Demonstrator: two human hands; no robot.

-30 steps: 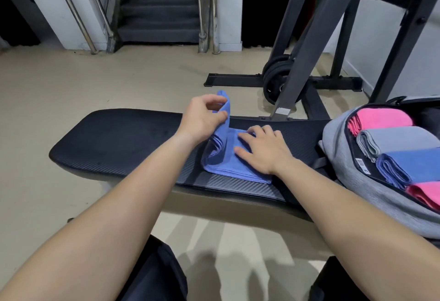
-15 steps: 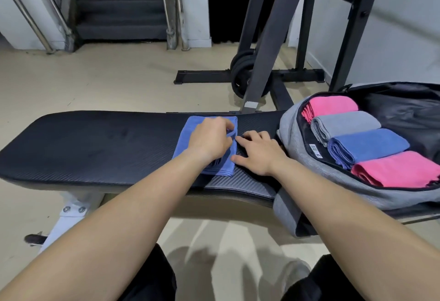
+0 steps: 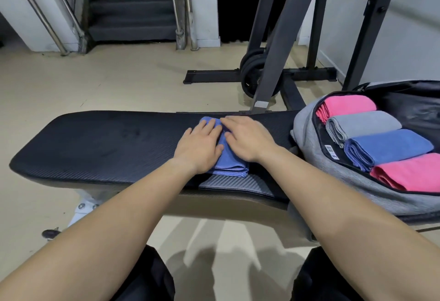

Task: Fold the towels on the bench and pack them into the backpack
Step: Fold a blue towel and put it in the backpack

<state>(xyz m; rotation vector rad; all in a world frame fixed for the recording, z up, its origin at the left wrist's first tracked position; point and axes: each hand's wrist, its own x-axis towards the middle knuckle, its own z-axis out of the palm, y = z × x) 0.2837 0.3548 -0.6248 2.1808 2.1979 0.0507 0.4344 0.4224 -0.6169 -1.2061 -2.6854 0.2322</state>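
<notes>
A folded blue towel (image 3: 229, 160) lies on the black bench (image 3: 107, 143), near its right end. My left hand (image 3: 201, 144) lies flat on the towel's left half, fingers straight. My right hand (image 3: 247, 137) presses flat on its right half, and both hands cover most of the cloth. To the right, the grey backpack (image 3: 307, 138) lies open on the bench. Inside it sit several folded towels in a row: a pink towel (image 3: 347, 105), a grey towel (image 3: 364, 124), a blue towel (image 3: 390, 146) and another pink towel (image 3: 412, 172).
A dark steel rack (image 3: 283, 38) with weight plates (image 3: 252, 72) stands just behind the bench. A staircase with metal handrails (image 3: 133, 5) rises at the back. Beige floor (image 3: 95, 81) stretches behind and to the left.
My left hand brought the raised half of the blue towel over to the right and laid it down. Both hands now press flat on the narrower folded towel.
</notes>
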